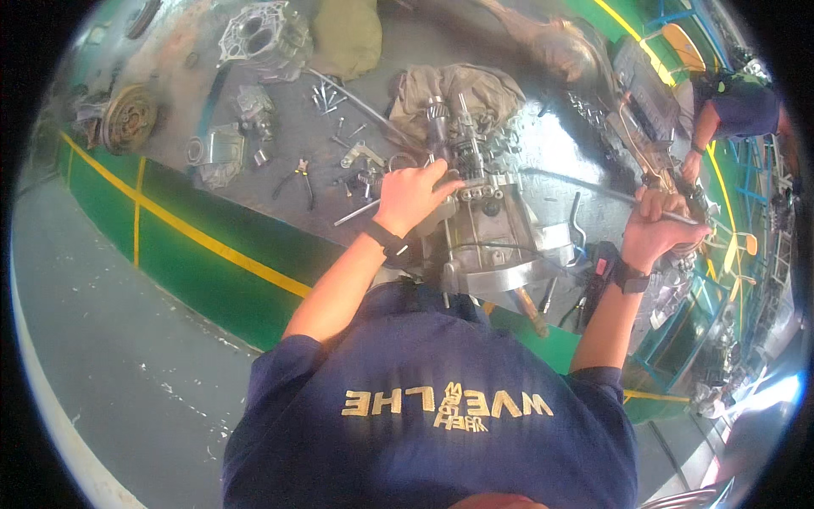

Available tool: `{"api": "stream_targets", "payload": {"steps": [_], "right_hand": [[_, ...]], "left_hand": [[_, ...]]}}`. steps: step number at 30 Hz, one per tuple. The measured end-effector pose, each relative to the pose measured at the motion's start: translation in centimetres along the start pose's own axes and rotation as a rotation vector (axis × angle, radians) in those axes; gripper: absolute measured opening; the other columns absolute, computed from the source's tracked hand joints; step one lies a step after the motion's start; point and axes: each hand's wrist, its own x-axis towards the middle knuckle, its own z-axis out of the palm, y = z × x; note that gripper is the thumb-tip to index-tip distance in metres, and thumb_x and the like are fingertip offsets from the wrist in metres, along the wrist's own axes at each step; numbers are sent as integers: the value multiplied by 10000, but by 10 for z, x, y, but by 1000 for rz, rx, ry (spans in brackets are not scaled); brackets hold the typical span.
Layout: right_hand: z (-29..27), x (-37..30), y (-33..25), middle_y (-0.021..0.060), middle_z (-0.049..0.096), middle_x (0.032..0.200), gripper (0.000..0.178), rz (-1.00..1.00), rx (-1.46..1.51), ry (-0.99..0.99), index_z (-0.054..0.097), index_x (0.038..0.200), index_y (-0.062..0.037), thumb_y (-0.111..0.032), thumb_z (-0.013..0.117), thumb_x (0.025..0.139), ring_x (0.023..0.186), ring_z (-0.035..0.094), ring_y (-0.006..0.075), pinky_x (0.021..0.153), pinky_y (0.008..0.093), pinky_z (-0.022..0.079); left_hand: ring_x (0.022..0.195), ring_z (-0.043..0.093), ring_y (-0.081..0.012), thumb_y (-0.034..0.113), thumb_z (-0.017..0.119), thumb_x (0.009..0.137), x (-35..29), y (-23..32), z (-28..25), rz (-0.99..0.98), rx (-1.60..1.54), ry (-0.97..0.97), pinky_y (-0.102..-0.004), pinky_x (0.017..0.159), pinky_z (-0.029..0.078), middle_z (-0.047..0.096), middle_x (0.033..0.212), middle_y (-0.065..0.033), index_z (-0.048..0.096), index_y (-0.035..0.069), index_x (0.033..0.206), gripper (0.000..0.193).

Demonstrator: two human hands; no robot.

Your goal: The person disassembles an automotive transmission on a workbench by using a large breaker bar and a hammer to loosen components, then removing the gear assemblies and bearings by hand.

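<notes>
A partly open gearbox (pixel 492 225) stands in front of me, its bell-shaped metal housing toward me and its gear shafts (pixel 438 119) exposed on the far side. My left hand (pixel 414 197) grips the gearbox's left edge, thumb reaching across toward the gears; its other fingertips are partly hidden. My right hand (pixel 660 227) is closed round the right end of a long metal bar (pixel 585 183). That bar runs left to beside the gearbox; I cannot tell whether it touches. A brown cloth (pixel 496 87) lies behind the shafts.
Pliers (pixel 297 180), loose bolts (pixel 326 97) and a cast metal part (pixel 219 154) lie on the left of the metal bench. A large housing (pixel 264 38) sits farther back. At the right, a co-worker's arm (pixel 705 127) reaches in near my right hand. Yellow-lined green floor (pixel 182 225) borders the bench.
</notes>
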Motion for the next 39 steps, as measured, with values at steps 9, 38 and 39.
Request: {"api": "stream_targets", "payload": {"steps": [9,38,39], "right_hand": [[-337,-4,200,114,496,688,1009,376,581,675,515,786,-56,-1049,397,651,723,536,335,799,605,468],[-291,-160,110,121,643,1307,370,816,340,249,652,1231,-85,-389,550,1048,1229,577,294,1100,490,417],[-282,-151,71,123,643,1316,368,693,518,13,651,1246,-70,-364,545,1052,1258,566,305,1132,501,398]], "left_hand": [[1042,734,-338,351,749,925,-52,-9,-80,-397,-214,-88,-414,883,564,759,1068,-170,569,124,1399,556],[1160,645,-379,224,702,842,111,-161,61,21,436,-657,-513,940,536,688,1207,-183,613,117,1289,468],[1162,644,-375,220,712,833,112,-159,68,85,504,-651,-518,935,539,684,1208,-159,623,127,1285,470]]}}
